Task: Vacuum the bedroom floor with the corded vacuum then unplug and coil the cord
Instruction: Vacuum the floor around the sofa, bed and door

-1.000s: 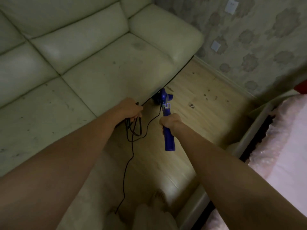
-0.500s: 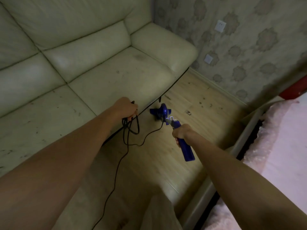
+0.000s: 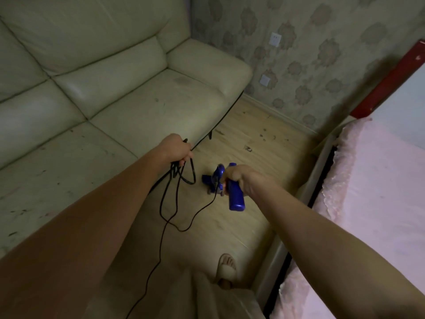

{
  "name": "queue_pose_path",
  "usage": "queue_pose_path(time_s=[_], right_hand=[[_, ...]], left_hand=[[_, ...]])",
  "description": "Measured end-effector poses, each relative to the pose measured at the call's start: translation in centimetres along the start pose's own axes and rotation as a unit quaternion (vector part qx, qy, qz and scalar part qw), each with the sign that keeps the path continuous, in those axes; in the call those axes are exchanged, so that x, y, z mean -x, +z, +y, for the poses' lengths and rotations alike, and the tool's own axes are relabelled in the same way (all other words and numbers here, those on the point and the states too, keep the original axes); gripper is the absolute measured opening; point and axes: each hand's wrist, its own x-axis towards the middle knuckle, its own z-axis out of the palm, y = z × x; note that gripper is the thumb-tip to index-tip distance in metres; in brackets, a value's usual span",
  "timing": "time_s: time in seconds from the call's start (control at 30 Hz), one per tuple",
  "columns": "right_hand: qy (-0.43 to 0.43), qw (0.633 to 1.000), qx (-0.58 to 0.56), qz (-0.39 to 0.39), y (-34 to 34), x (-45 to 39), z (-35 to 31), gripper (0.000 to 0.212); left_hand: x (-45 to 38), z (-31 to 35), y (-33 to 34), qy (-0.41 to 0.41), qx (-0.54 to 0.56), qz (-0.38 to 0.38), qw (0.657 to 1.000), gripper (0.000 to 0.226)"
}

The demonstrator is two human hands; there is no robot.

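Observation:
My right hand (image 3: 240,178) grips the handle of a small blue corded vacuum (image 3: 235,199); its blue head (image 3: 212,180) sits low over the wooden floor (image 3: 253,157), partly hidden behind my fist. My left hand (image 3: 178,148) holds several loops of the black cord (image 3: 174,203) in front of the sofa edge. From the loops the cord hangs down, curves across the floor to the vacuum, and another length trails toward the bottom of the frame.
A pale leather sofa (image 3: 103,100) fills the left. A bed with pink bedding (image 3: 368,192) and a light frame stands on the right. The wallpapered wall carries a socket (image 3: 275,39) and a switch plate (image 3: 265,80). Dark debris (image 3: 262,134) dots the floor. My slippered foot (image 3: 226,268) is below.
The vacuum head has pulled back from under the sofa edge toward me and to the right. My view has tilted up, showing more wall and bed. Both hands keep their grips.

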Motion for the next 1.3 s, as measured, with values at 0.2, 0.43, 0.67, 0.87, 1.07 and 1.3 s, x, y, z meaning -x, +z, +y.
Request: queue_pose_path(time_s=[0.2, 0.43, 0.67, 0.87, 1.07, 1.3], right_hand=[[0.001, 0.994, -0.078, 0.072, 6.0, -3.0, 4.7, 0.017], [-0.011, 0.992, -0.063, 0.107, 4.6, -6.4, 4.8, 0.018], [-0.007, 0.993, -0.074, 0.092, 5.4, -8.2, 3.9, 0.026], [-0.006, 0.992, -0.092, 0.09, 3.7, -11.0, 2.5, 0.025], [-0.015, 0.994, -0.063, 0.094, -1.6, -16.4, -0.7, 0.023], [-0.034, 0.995, -0.014, 0.094, -8.6, -22.8, -7.3, 0.021]], left_hand=[[0.5, -2.9, 1.3, -0.019, 0.027, -0.035, 0.999, 0.029], [-1.0, -4.5, 1.1, -0.021, 0.037, -0.027, 0.999, 0.028], [-2.2, -3.4, 2.1, -0.018, 0.031, -0.029, 0.999, 0.029], [-5.0, -2.3, 2.3, -0.014, 0.011, -0.013, 1.0, 0.032], [-10.1, 1.0, 4.0, -0.047, 0.01, -0.008, 0.999, 0.041], [-16.9, 5.8, 7.6, -0.063, 0.013, -0.027, 0.998, 0.042]])
